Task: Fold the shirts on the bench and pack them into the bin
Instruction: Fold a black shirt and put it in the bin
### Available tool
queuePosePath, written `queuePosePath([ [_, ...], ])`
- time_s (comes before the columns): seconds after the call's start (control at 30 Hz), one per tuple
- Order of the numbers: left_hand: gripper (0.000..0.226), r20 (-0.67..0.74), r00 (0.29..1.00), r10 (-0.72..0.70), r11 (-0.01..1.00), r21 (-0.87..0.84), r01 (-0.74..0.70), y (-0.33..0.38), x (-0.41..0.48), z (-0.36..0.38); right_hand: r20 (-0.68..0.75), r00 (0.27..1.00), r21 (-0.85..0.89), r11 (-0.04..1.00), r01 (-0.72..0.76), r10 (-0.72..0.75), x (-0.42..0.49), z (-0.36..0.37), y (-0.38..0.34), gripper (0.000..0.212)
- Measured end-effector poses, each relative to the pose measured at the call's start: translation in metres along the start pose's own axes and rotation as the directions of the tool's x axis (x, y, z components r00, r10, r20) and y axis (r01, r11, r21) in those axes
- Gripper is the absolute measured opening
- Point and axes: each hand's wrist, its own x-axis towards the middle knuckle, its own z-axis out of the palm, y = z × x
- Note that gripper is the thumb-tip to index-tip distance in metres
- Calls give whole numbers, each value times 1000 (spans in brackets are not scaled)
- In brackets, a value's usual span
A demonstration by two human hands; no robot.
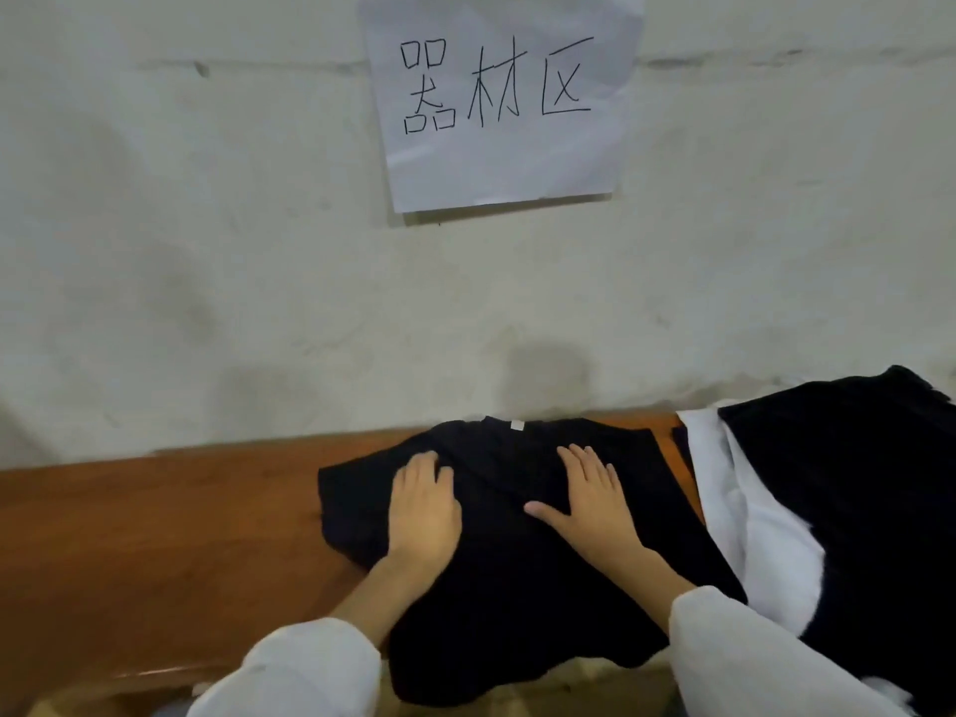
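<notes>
Smoothing looks to be the step in hand: a black shirt (517, 587) lies spread on the wooden bench (155, 535) in the lower middle of the frame. Its collar and small white label point toward the wall, and its hem hangs over the near edge. Both hands rest flat on the cloth. The left hand (424, 509) sits on the shirt's left shoulder area with the fingers laid out and holding nothing. The right hand (589, 499) sits just right of centre, fingers spread and thumb out to the side, also gripping nothing.

At the right edge of the frame, a white shirt (765, 540) lies beside the black one, with another dark garment (853, 483) heaped over it. These two seem to be waiting their turn. The bin is not in view, so packing has likely not begun for this shirt.

No fold shows in the shirt yet. The next move probably calls for pinching one side at shoulder and hem and bringing it toward the middle. The other palm would need to pin the cloth, since thin jersey slides easily on polished wood. The overhanging hem may want pulling up onto the bench first.

A paper sign (502, 95) with handwritten characters hangs on the wall at upper centre.
</notes>
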Motion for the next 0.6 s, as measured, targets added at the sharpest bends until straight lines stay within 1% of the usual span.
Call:
queuePosePath([
  [0.03, 40, 30, 997, 69, 997, -23, -68, 4, 4, 6, -9, 1000, -27, 1000, -3, 3, 1, 7, 3, 110],
  [0.07, 42, 42, 991, 125, 991, -57, -122, 7, 8, 9, -29, 1000, -48, 999, -13, 12, 1, 13, 4, 115],
  [0.1, 45, 43, 984, 173, 982, -83, -170, 6, 15, 12, -54, 998, -52, 998, -30, 28, 5, 19, 3, 114],
  [0.17, 48, 57, 964, 260, 965, -53, -257, 3, 32, 13, -92, 994, -29, 998, -55, 52, 9, 26, -4, 104],
  [0.2, 50, 83, 956, 281, 960, -22, -281, 2, 43, 14, -98, 993, -26, 998, -62, 59, 11, 29, -8, 97],
  [0.23, 52, 106, 957, 271, 962, 9, -274, 0, 53, 13, -99, 993, -27, 997, -66, 63, 14, 31, -11, 90],
  [0.27, 54, 119, 966, 231, 971, 25, -236, -2, 65, 13, -102, 992, -28, 997, -71, 68, 17, 33, -14, 85],
  [0.3, 57, 136, 978, 156, 987, 21, -160, -6, 76, 12, -105, 992, -28, 997, -77, 74, 18, 34, -18, 83],
  [0.33, 59, 169, 984, 57, 998, -19, -55, -11, 90, 11, -119, 989, -20, 996, -88, 85, 22, 35, -21, 83],
  [0.37, 61, 226, 972, -56, 994, -76, 75, -17, 101, 9, -137, 985, 0, 995, -102, 101, 23, 35, -25, 84],
  [0.4, 63, 296, 942, -155, 971, -131, 201, -24, 112, 7, -156, 980, 21, 993, -120, 121, 25, 36, -29, 87],
  [0.43, 65, 363, 905, -222, 939, -170, 298, -31, 119, 6, -168, 975, 35, 989, -142, 145, 28, 37, -32, 91],
  [0.47, 66, 401, 876, -268, 916, -176, 361, -38, 123, 5, -168, 972, 37, 986, -162, 166, 30, 38, -34, 95],
  [0.5, 66, 404, 860, -310, 899, -169, 403, -43, 122, 5, -164, 970, 21, 984, -178, 179, 32, 38, -36, 98],
  [0.53, 66, 365, 863, -349, 890, -161, 427, -50, 120, 4, -155, 970, 2, 982, -190, 188, 35, 38, -39, 100],
  [0.57, 64, 298, 880, -370, 890, -158, 428, -53, 115, 7, -141, 971, -27, 980, -199, 194, 36, 38, -39, 101],
  [0.6, 61, 206, 909, -361, 907, -146, 394, -57, 107, 8, -126, 973, -54, 978, -203, 195, 38, 38, -40, 98],
])
